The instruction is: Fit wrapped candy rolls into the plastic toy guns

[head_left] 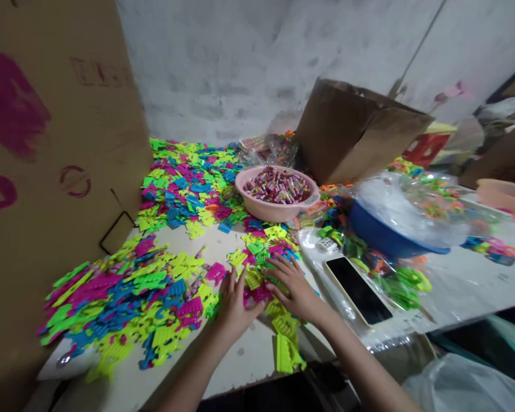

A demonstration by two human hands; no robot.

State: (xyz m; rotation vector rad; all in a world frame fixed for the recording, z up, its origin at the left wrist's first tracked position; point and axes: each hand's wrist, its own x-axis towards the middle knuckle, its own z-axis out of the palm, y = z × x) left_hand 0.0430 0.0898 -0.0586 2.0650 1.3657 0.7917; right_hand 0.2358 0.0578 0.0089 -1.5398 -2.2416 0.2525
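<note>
My left hand [235,306] rests at the small middle heap of bright plastic pieces [254,252], its fingers stretched forward and apart. Beside it, my right hand [295,288] lies over the same heap with spread fingers touching yellow and magenta pieces. Neither hand is closed round anything that shows. A line of yellow pieces [285,349] runs from under my right hand to the table's front edge. To the left spreads a larger heap of flat yellow, blue, green and magenta pieces [154,303]. What lies under my palms is hidden.
A pink basin [264,212] of small wrapped items stands behind the hands. A phone [360,290] lies on clear plastic at right, near a blue basin [381,232] with plastic bags. A tall cardboard box [68,171] borders the left; another carton [356,131] leans behind.
</note>
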